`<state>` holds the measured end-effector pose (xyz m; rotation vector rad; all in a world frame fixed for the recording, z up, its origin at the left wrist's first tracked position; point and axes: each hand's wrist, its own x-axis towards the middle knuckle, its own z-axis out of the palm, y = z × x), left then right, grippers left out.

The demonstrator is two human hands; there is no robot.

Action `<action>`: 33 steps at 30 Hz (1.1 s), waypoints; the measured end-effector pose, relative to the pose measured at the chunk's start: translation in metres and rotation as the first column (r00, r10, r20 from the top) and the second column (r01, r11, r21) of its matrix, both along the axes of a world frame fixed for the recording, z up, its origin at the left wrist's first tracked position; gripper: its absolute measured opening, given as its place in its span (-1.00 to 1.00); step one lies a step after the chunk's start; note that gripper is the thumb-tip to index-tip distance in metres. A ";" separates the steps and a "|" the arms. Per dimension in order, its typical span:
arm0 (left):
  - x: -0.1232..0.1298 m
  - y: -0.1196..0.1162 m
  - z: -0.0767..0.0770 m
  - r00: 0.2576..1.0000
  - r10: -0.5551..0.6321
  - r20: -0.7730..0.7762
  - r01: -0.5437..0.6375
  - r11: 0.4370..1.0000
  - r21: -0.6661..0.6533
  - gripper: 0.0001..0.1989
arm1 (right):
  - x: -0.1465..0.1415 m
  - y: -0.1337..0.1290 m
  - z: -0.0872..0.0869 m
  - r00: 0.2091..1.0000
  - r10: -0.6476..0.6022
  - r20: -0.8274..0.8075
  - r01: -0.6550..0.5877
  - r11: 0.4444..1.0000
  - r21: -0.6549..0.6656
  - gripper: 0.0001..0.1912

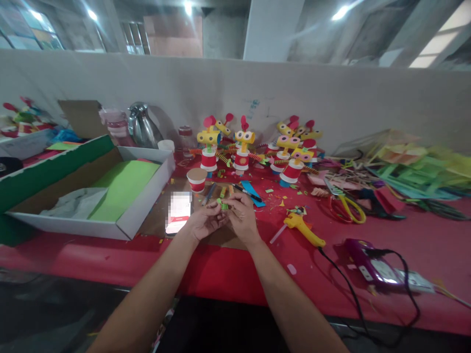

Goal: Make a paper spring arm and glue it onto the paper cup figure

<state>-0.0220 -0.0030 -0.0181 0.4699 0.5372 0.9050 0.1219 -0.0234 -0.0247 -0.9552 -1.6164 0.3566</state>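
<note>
L→R: white cardboard box (143, 215) w/ green paper sheets (123, 186) is sitting far left, phone (178, 212) lying lit just beside it. Left hand (204, 221) and right hand (241, 215) are meeting over the red table (423, 235), both pinching one small green paper strip (222, 205) at the fingertips; strip is being held just above the table, in front of the red paper cup (197, 179). Paper-cup robot figures (257, 147) are standing behind. Yellow glue gun (303, 228) is lying just right of right hand, cord trailing off the edge. Scissors (348, 206) further right. Risk imo: strip's tiny, grip's fingertip-only, so it could be slipping or creasing; right wrist could be bumping the gun nozzle, poss hot.
</note>
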 end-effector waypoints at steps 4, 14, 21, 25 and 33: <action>0.002 -0.002 0.004 0.999 0.043 0.011 -0.043 0.999 0.016 -0.88 | -0.001 0.000 0.000 1.000 0.013 -0.026 -0.014 0.999 -0.030 -0.80; 0.005 0.002 0.010 0.984 0.165 -0.069 -0.170 0.982 -0.078 -0.85 | 0.032 -0.014 0.027 0.986 -0.086 0.140 0.124 0.949 -0.291 -0.47; 0.008 0.000 0.012 0.978 0.201 -0.063 -0.207 0.972 -0.115 -0.81 | 0.137 -0.059 0.026 0.435 -0.311 0.845 0.809 0.547 -0.215 -0.56; 0.009 0.000 0.011 0.980 0.194 -0.047 -0.198 0.974 -0.112 -0.80 | 0.157 -0.059 0.013 0.380 -0.126 0.916 0.842 0.456 -0.286 -0.57; 0.007 -0.001 0.011 0.982 0.186 -0.040 -0.189 0.978 -0.090 -0.78 | 0.167 -0.051 -0.002 0.360 -0.236 0.903 0.850 0.482 -0.213 -0.64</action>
